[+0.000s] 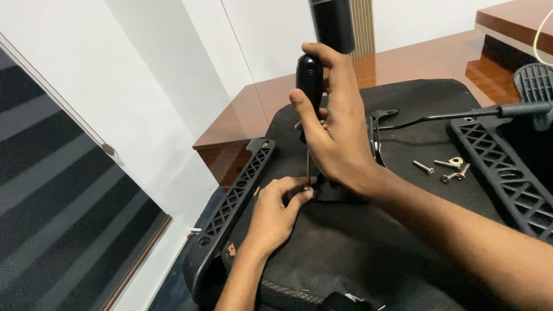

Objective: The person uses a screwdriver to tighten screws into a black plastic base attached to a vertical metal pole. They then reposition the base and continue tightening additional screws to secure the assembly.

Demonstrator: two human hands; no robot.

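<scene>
Glossy reddish-brown wooden desk [415, 60] across upper right of frame; plain white wall [144, 75] upper left; dark grey striped window blind [57, 230] lower left.

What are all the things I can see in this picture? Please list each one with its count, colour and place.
Screwdriver: one, black handle, thin metal shaft, held upright over the seat.
Chair seat underside: one, black fabric, upside down, fills the centre.
Armrest brackets: two, black lattice plastic, one at left edge, one at right edge.
Lever: one, black rod, upper right.
Loose screws: about four, silver, on the seat at right.
Cylinder: one, black, top centre.
Desk: one, glossy brown wood, behind the seat.
Window blind: one, grey stripes, left.
Left hand: pinches at the screwdriver tip.
Right hand: grips the screwdriver handle.
</scene>
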